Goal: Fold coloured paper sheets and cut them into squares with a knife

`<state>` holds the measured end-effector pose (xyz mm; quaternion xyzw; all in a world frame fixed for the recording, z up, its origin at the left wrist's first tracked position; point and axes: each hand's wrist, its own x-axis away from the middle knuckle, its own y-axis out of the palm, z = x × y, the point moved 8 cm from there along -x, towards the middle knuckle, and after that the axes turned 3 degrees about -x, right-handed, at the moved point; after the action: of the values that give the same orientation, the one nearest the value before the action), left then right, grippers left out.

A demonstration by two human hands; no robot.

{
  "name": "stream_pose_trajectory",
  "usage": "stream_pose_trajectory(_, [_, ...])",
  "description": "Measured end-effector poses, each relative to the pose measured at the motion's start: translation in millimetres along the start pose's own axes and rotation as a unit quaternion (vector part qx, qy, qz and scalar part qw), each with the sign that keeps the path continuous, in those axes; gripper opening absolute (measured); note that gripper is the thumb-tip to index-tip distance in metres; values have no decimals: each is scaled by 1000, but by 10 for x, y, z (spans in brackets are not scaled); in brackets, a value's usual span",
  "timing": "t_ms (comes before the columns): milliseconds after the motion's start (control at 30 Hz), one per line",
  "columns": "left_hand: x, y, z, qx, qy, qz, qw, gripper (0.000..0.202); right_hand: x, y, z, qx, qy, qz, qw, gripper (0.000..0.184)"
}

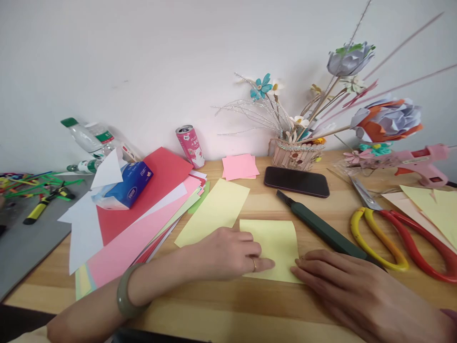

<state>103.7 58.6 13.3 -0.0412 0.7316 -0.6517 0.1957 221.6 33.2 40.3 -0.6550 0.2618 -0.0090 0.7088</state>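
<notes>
A small pale-yellow square of paper (276, 240) lies on the wooden table (228, 309) in front of me. My left hand (228, 252), with a ring and a green bangle on the wrist, rests flat on its left half, fingers stretched out. My right hand (350, 286) lies flat too, its fingertips pressing the paper's lower right corner. Neither hand holds anything. A larger yellow sheet (214, 209) lies just behind the left hand.
A dark green utility knife (321, 228) and red-and-yellow scissors (400, 233) lie right of the paper. Behind are a phone (296, 181), pink notes (240, 166), a pink can (190, 145), a paper-flower vase (296, 152) and a glue gun (421, 159). Coloured sheets (143, 219) and tissues (124, 188) sit left.
</notes>
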Motion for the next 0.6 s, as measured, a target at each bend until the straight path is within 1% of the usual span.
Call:
stream_pose_trajectory(133, [-17,68,48,-12,5,12,1000,14,69,90,-47,33,-35,-46,998,40])
stream_pose_trajectory(267, [-24,109,48,4,-7,-11,1000,14,122,112,-76,60,-41,-47,996,40])
stream_pose_trajectory(333, [-29,119,40,28,-19,-22,999,15,126,110,-84,63,-35,-44,996,39])
stream_pose_trajectory(400, [-36,121,13,59,-46,-16,997,18,116,103,-87,59,-27,-40,997,38])
stream_pose_trajectory(467, [-47,129,-29,64,-89,-2,994,19,95,91,-79,48,-13,-35,998,38])
stream_pose_trajectory(533, [-61,152,-73,38,-142,1,989,14,70,79,-64,29,3,-32,999,37])
stream_pose_trajectory(600, [-87,191,-73,-1,-175,-19,984,13,46,73,-53,11,17,-32,999,36])
